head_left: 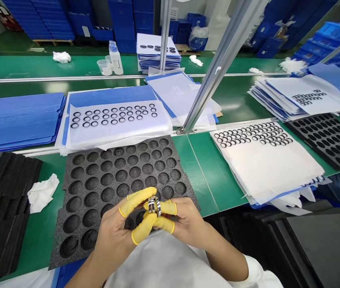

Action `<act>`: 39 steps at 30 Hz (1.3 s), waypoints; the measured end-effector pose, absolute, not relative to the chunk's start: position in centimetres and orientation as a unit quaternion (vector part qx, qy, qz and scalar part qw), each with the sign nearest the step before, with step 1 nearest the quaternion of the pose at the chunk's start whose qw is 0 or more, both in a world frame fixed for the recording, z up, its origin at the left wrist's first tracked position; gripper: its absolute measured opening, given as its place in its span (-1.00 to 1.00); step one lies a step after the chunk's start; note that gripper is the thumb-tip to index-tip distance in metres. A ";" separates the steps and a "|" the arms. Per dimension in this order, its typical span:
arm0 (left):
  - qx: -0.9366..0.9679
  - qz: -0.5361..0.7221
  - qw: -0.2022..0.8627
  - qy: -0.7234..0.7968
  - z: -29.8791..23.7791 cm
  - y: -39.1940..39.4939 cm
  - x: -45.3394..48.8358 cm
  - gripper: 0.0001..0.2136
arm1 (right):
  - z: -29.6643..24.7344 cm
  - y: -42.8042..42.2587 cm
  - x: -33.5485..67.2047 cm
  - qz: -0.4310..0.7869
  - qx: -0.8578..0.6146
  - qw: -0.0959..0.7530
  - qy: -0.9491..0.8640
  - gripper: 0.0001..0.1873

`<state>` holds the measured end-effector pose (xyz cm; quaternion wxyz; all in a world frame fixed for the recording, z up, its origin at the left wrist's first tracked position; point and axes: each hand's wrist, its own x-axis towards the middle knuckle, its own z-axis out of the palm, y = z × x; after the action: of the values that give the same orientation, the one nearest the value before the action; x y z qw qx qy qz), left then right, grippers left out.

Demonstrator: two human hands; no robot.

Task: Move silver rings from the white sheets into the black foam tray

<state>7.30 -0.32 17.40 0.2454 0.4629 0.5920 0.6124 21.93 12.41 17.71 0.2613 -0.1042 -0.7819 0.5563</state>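
Two shiny metal rings sit close together between my hands, above the near edge of a black foam tray (97, 182) with round pockets. My left hand (124, 220), in yellow finger cots, pinches the left metal ring (151, 205) between thumb and fingers. From the other side my right hand (183, 220), also in yellow finger cots, grips the right metal ring (158, 207). Whether the rings touch, I cannot tell. Most tray pockets look bare; a few at the near left corner and back row hold dark round pieces. My hands hide part of the tray's near edge.
Rows of black rings lie on a white sheet (112, 138) behind the tray and on a sheet stack (266, 168) at right. A slanted metal post (214, 80) rises behind. Stacked foam trays (4, 224) and a crumpled white cloth (43, 194) are at left.
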 end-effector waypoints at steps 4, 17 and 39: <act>0.481 0.605 0.224 0.594 17.2 -0.5 7.3 -0.51 | 19.2 12.8 22.5 0.686 -0.090 0.143 -0.707 -0.49; 0.544 0.585 0.181 0.574 16.7 -0.6 6.8 -0.50 | 19.4 12.4 22.4 0.744 -0.164 0.119 -0.637 -0.53; 0.604 0.562 0.027 0.564 16.9 -0.1 6.8 -0.43 | 19.7 12.3 22.0 0.785 -0.212 0.107 -0.572 -0.47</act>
<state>6.81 -0.07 16.86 0.0268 0.6044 0.5645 0.5615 22.04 12.26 19.74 0.1073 -0.2118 -0.5722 0.7850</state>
